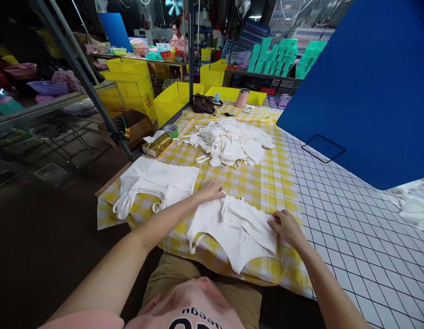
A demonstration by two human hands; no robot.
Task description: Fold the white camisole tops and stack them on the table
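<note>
A white strappy camisole [244,233] lies spread on the table in front of me, its straps towards the near edge. My left hand [212,190] is at its upper left corner, with the fingertips closed on the fabric. At the right edge, my right hand [286,227] pinches the cloth between thumb and fingers. To the left lies a flat stack of white camisoles [163,176], with straps hanging at its near side. Farther back is a loose heap of white garments [232,141].
The table wears a yellow checked cloth [276,183], beside a white gridded surface [335,228]. A blue board [356,96] rises at right. Behind the heap are a dark bag [203,104] and a pink tumbler [242,98]. Green tape [171,131] and a gold packet [158,145] sit left.
</note>
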